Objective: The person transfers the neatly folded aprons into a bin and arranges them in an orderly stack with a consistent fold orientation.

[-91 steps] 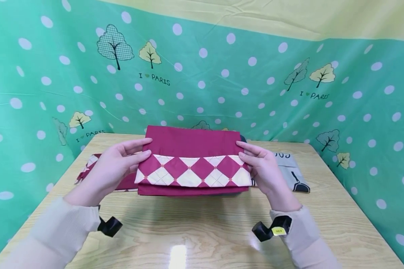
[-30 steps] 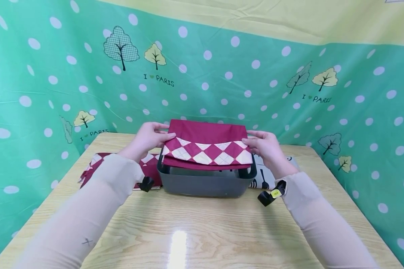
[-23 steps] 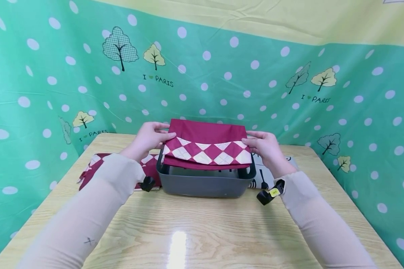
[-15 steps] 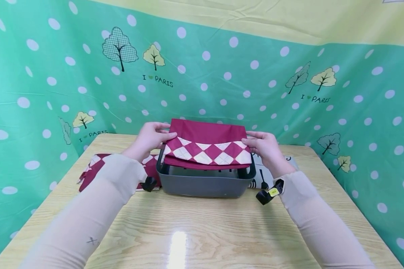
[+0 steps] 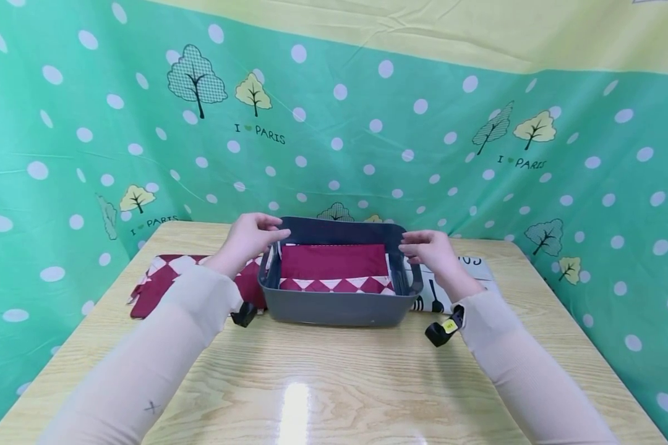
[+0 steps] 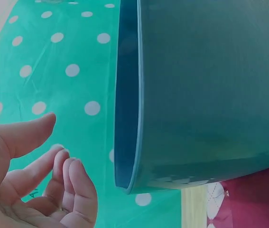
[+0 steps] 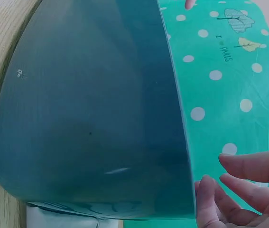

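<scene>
A folded maroon cloth [image 5: 334, 261] with a white diamond band lies inside the dark grey bin [image 5: 336, 309], below its rim. My left hand [image 5: 252, 242] hovers over the bin's left end, holding nothing. In the left wrist view that hand [image 6: 44, 175] has its thumb apart from loosely bent fingers, beside the bin wall [image 6: 205, 95]. Over the right end is my right hand [image 5: 433, 252], also holding nothing. The right wrist view has its fingers [image 7: 262, 166] spread close to the bin's rim; whether one touches it I cannot tell.
Left of the bin lies another maroon cloth with white diamonds [image 5: 158, 293], partly behind my left arm. A pale cloth printed with black cutlery [image 5: 481, 272] lies to the right. The wooden table [image 5: 356, 377] ends at a green dotted curtain [image 5: 334, 161].
Both hands have let go of the folded maroon cloth, which dropped from above the rim down into the bin. The hands stay near the bin's ends, now slightly lower and empty.
</scene>
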Demonstrator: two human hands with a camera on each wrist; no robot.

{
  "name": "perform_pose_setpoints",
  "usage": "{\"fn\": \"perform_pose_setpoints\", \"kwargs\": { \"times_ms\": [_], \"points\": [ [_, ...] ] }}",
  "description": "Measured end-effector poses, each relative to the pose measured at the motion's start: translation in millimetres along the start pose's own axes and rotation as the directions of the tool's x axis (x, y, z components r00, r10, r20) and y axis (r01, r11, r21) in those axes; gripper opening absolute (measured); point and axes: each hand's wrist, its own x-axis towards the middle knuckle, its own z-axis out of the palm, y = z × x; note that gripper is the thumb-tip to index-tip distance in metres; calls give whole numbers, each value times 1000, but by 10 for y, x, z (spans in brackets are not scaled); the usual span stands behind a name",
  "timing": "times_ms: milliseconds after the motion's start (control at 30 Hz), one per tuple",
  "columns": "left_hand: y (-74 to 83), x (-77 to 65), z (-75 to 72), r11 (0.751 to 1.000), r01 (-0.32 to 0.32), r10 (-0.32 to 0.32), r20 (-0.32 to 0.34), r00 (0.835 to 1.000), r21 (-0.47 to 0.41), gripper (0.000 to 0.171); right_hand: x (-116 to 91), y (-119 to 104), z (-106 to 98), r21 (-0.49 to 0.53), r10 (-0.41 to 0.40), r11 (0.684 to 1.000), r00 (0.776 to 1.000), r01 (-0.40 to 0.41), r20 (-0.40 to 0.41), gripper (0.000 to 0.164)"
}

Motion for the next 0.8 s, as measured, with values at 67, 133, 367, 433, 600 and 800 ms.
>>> {"fn": "perform_pose_setpoints", "kwargs": {
  "times_ms": [67,133,367,433,600,800],
  "points": [
    [-14,3,7,1000,-2,2,0,1000,-14,49,-3,-3,5,-2,-6,1000,1000,6,2,44],
    [-24,4,11,999,-3,3,1,1000,-32,48,-8,-12,5,2,-7,1000,1000,7,2,43],
    [-30,-16,8,996,-9,9,1,1000,-89,47,-32,-37,-23,8,-20,1000,1000,20,-3,44],
    [-26,-26,3,995,-5,5,-3,1000,-104,46,-40,-41,-28,15,-19,1000,1000,19,-5,44],
    [0,-49,-6,992,-2,1,-12,1000,-129,46,-64,-61,-50,32,-19,999,1000,19,-1,46],
    [27,-81,-21,987,-19,18,-7,1000,-157,46,-122,-120,-107,42,-47,998,999,47,-9,46]
  ]
}}
